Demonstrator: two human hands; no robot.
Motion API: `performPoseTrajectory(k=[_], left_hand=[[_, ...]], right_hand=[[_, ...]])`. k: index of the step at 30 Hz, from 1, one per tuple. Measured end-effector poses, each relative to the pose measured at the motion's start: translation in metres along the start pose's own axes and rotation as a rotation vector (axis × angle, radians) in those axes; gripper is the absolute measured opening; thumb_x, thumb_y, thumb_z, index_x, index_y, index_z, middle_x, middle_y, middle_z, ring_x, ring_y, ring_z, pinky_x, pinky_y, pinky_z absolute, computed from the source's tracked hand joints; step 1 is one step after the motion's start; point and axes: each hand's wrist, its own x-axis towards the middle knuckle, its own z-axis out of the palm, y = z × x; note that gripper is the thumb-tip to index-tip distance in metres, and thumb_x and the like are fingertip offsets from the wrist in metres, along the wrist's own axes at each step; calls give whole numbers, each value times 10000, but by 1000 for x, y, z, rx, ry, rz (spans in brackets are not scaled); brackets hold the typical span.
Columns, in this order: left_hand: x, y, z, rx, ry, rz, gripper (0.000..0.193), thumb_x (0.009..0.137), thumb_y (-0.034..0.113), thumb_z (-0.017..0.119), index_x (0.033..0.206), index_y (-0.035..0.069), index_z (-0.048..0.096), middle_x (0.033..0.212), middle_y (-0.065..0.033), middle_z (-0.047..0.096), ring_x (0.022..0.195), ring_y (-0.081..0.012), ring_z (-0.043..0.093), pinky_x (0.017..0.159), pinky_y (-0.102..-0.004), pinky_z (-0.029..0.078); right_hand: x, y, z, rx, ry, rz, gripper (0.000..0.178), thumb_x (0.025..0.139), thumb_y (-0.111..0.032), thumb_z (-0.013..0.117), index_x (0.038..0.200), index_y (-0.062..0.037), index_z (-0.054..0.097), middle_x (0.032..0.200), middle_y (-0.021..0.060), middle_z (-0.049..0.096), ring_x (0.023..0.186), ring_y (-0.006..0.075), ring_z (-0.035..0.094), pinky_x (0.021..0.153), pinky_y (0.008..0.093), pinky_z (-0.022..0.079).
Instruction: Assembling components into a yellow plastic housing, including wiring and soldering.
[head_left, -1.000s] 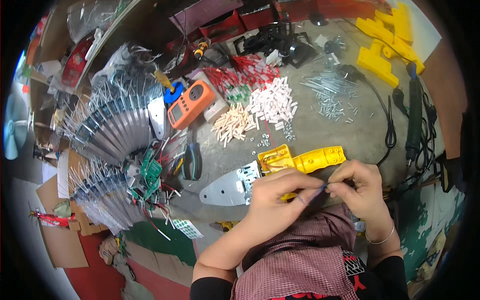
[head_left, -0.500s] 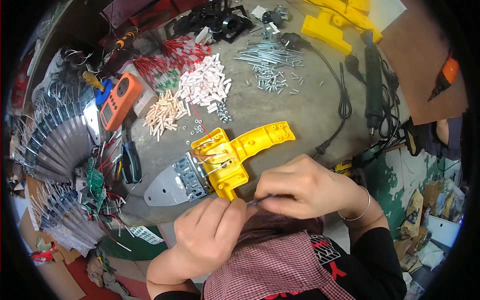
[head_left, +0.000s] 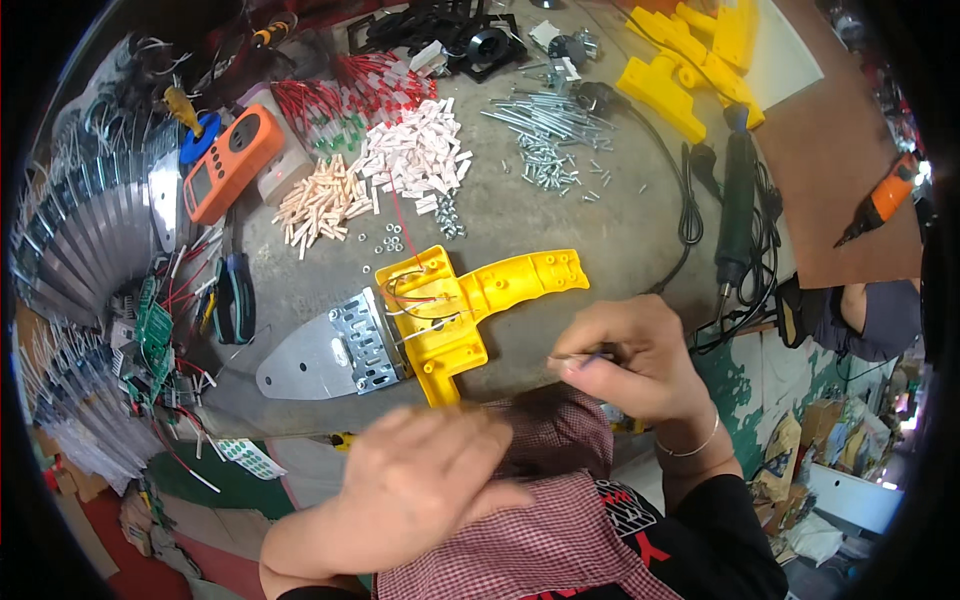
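On the bench before me lies a yellow plastic housing half (head_left: 440, 352) with a handle pointing right and thin wires inside. A grey pointed metal plate (head_left: 310, 365) with a perforated metal bracket (head_left: 375, 340) is joined to its left side. My right hand (head_left: 640, 355), right of the housing, pinches a thin, dark bluish piece between thumb and fingertips; its kind I cannot make out. My left hand (head_left: 420, 490) is below the housing's near edge, somewhat blurred, fingers stretched and thumb apart, with nothing seen in it.
Piles of white ceramic-like pieces (head_left: 415, 150), beige pieces (head_left: 320, 200) and screws (head_left: 545, 165) lie beyond the housing. An orange meter (head_left: 235, 165) and pliers (head_left: 235, 300) are at left. At right are a green-handled tool (head_left: 737, 210), black cords (head_left: 690, 205) and an orange-handled tool (head_left: 885, 205).
My hands have moved apart: the left went down and left and opened, while the right shifted slightly right, keeping the thin piece. The view has tilted a little.
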Motion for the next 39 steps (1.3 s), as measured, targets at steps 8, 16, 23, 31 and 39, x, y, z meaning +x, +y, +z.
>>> performPoseTrajectory(k=[8, 16, 23, 31, 39], left_hand=[[30, -58, 27, 376, 386, -75, 296, 589, 64, 731, 872, 32, 652, 873, -69, 596, 753, -262, 568, 599, -359, 490], [15, -73, 23, -127, 596, -141, 150, 712, -29, 712, 850, 28, 694, 808, -84, 674, 800, -263, 605, 725, -353, 489], [14, -73, 25, -273, 663, -211, 92, 753, 22, 708, 844, 19, 696, 776, -104, 671, 755, -274, 602, 701, -363, 490], [12, -72, 24, -304, 659, -205, 144, 745, 5, 712, 887, 21, 695, 782, -93, 672, 771, -256, 613, 705, -345, 492], [8, -80, 25, -312, 640, -126, 148, 745, 21, 692, 889, 47, 671, 798, -86, 660, 770, -265, 610, 707, -373, 472]], right_hand=[[15, 7, 26, 85, 84, 123, 121, 910, -68, 616, 947, 45, 640, 814, 54, 636, 685, 95, 591, 625, 232, 473], [43, 6, 45, 255, 69, 280, 165, 916, -48, 626, 1040, 61, 632, 868, 37, 657, 752, 63, 613, 670, 209, 505], [49, 5, 50, 114, 6, 302, 154, 896, -48, 654, 1023, 39, 656, 835, 22, 672, 716, 41, 600, 637, 209, 502], [53, -4, 53, -306, 46, 61, 74, 828, -38, 708, 884, 1, 678, 770, 46, 670, 655, 53, 596, 575, 214, 471], [54, -11, 50, -274, -5, 228, 95, 848, -71, 696, 876, 11, 658, 723, 28, 641, 625, 45, 573, 560, 222, 466]])
